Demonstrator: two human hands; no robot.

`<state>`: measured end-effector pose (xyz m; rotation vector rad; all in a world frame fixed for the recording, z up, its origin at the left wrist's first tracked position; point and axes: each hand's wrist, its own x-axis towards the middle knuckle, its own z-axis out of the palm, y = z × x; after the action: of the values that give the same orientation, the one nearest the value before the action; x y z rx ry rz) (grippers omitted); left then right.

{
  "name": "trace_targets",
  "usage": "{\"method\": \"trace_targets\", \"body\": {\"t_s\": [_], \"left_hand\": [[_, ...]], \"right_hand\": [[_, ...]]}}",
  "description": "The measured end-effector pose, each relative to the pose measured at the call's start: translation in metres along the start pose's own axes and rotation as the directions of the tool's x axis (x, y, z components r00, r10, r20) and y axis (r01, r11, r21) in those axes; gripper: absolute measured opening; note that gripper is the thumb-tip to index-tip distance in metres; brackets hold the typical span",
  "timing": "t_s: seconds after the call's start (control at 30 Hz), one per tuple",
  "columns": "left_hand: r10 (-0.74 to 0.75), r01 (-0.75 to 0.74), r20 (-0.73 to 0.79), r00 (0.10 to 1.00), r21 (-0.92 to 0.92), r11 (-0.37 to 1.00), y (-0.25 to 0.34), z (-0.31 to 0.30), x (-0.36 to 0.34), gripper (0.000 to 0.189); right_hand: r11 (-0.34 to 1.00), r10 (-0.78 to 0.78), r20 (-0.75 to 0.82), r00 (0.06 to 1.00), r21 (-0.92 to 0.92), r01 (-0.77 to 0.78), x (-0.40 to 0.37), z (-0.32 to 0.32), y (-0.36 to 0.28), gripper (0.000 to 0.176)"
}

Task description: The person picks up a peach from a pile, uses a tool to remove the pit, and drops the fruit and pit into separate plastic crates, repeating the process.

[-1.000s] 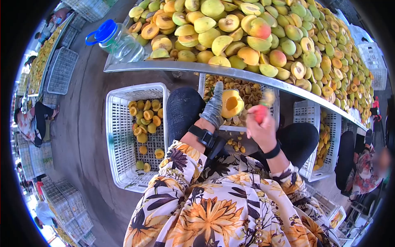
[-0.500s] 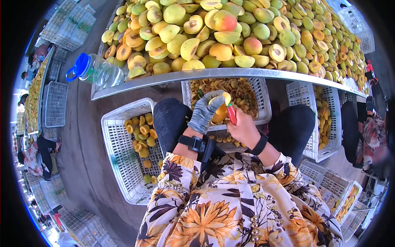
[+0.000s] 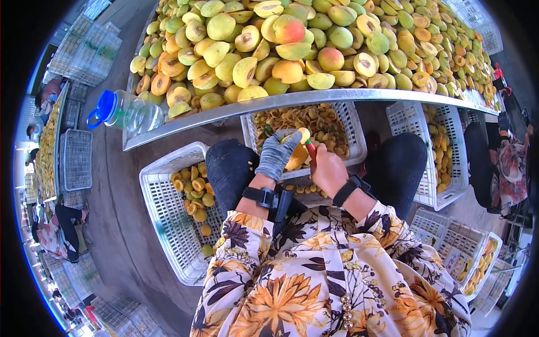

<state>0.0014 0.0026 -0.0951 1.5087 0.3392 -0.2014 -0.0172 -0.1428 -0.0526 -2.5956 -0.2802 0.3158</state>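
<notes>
My left hand (image 3: 275, 157), in a grey knitted glove, has its fingers closed around a yellow apricot piece (image 3: 304, 134). In my bare right hand (image 3: 330, 171) is a small tool with a red and green handle (image 3: 311, 150); its tip is at the fruit and too small to make out. Both hands meet above my lap, over a white crate (image 3: 358, 135) holding apricot pieces and scraps. Beyond them, a metal-edged table (image 3: 281, 102) bears a large heap of green-yellow apricots (image 3: 224, 27), many of them halved.
A white crate (image 3: 160, 219) with some apricot halves stands left of my legs, another filled crate (image 3: 429, 188) at the right. A blue-capped bottle (image 3: 132, 112) lies at the table's left corner. Other people (image 3: 514, 174) sit at both sides, near stacked crates (image 3: 92, 48).
The view has shifted slightly. My right hand has turned a little, bringing the red handle more upright beside the apricot piece. My left hand keeps its hold.
</notes>
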Motion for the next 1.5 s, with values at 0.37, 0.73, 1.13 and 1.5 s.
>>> {"method": "trace_targets", "body": {"t_s": [0.37, 0.73, 1.13, 1.5], "left_hand": [[-0.178, 0.251, 0.203, 0.963, -0.422, 0.871, 0.015, -0.002, -0.019, 0.027], [-0.641, 0.659, 0.232, 0.732, -0.479, 0.579, -0.011, 0.017, 0.008, 0.052], [-0.594, 0.594, 0.055, 0.803, 0.02, 0.804, -0.044, 0.007, 0.002, 0.052], [-0.394, 0.524, 0.46, 0.795, -0.196, 0.829, -0.045, 0.023, -0.042, 0.051]], "right_hand": [[0.997, -0.05, -0.177, 0.983, -0.07, 0.038, 0.006, -0.014, 0.017, 0.026], [0.765, 0.394, 0.129, 0.91, 0.503, -0.402, 0.014, 0.064, 0.036, 0.017], [0.147, 0.201, 0.703, 0.682, 0.667, -0.73, -0.001, 0.042, 0.032, 0.016], [0.347, 0.17, 0.511, 0.843, 0.769, -0.536, -0.018, 0.031, 0.025, 0.018]]}}
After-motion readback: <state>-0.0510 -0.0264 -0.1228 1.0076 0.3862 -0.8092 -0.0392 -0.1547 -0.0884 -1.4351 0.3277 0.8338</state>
